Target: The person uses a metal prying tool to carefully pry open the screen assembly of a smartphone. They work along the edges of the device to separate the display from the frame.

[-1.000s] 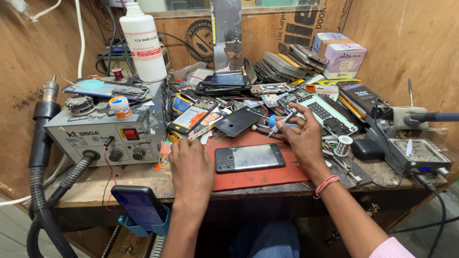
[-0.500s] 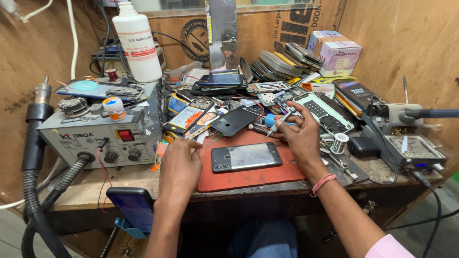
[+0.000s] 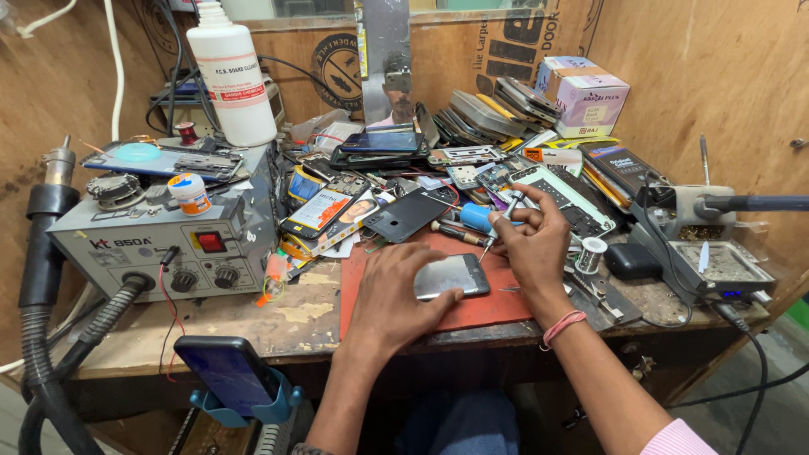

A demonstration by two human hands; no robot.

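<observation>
Left hand [image 3: 392,295] flat on phone [image 3: 455,275]; right hand [image 3: 533,240] pinching screwdriver [image 3: 499,226].

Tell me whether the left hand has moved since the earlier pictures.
Yes. The left hand has moved right across the red mat, from the mat's left edge onto the phone, which it now presses.

L hand [image 3: 394,295]: palm down, fingers spread flat, forearm reaching up from bottom centre. R hand [image 3: 531,240]: fingers curled in pinch grip, wrist slightly bent, forearm entering from lower right.
</observation>
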